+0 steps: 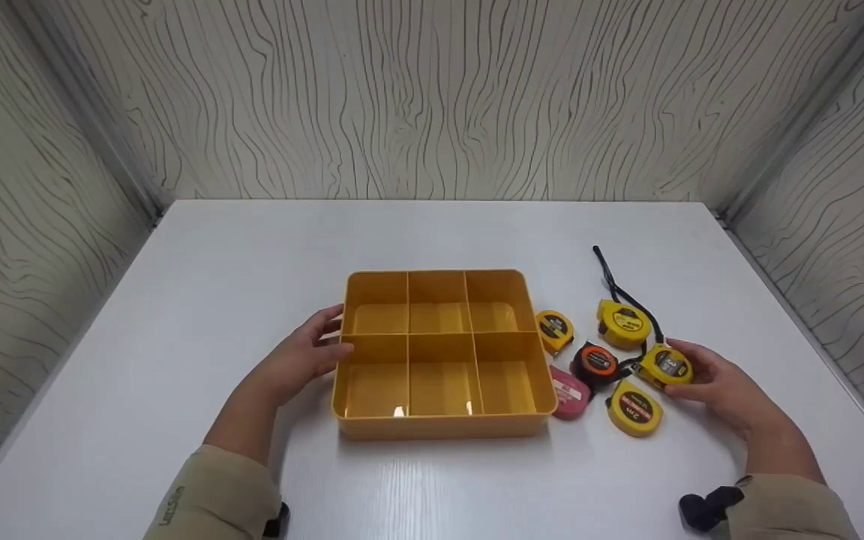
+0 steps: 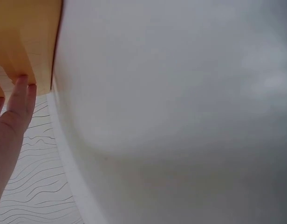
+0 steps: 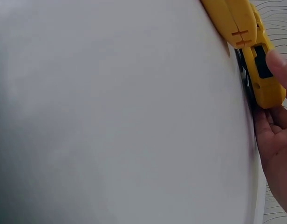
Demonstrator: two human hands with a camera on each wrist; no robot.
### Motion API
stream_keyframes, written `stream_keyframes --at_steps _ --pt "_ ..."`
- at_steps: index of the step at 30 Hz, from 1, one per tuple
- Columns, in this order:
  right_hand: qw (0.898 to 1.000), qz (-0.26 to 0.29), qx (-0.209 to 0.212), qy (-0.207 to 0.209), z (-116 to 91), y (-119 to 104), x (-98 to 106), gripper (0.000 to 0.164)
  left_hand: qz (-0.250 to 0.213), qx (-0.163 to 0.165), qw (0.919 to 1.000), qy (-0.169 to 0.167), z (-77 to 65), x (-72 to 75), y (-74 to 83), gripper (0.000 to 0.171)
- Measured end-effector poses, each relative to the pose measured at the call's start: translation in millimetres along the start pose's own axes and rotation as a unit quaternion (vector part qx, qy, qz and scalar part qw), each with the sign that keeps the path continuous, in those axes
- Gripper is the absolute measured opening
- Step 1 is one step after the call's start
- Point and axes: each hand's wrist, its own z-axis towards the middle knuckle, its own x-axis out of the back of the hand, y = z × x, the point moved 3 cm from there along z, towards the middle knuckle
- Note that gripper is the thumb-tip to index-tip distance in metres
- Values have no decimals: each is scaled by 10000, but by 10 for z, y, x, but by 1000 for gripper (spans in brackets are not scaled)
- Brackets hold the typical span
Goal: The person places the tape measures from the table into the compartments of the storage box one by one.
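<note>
On the right side of the white desk, the right hand has a yellow tape measure pinched between thumb and fingers, and from here I can't tell whether it touches the surface. Just beside it, toward the person, there's the tape measure marked 2m; on the far side sits a larger-labelled yellow one, black cord stretching past it toward the back. Now inward: a black-and-orange tape measure, then a pink tape measure partly hidden by the box's right wall, and an orange-yellow tape measure near that same wall, farther back. And here, mid-desk, the yellow box, six compartments in two rows of three! The left hand pinches its left wall, thumb over the rim, fingers against the outside. Wood-grain panels rise behind.
</note>
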Motion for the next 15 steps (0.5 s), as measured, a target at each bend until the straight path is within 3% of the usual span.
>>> stream_keyframes --at_steps 15 --pt "9991 -186 -160 358 14 3 -28 92 37 -18 10000 -1 -5 -4 16 67"
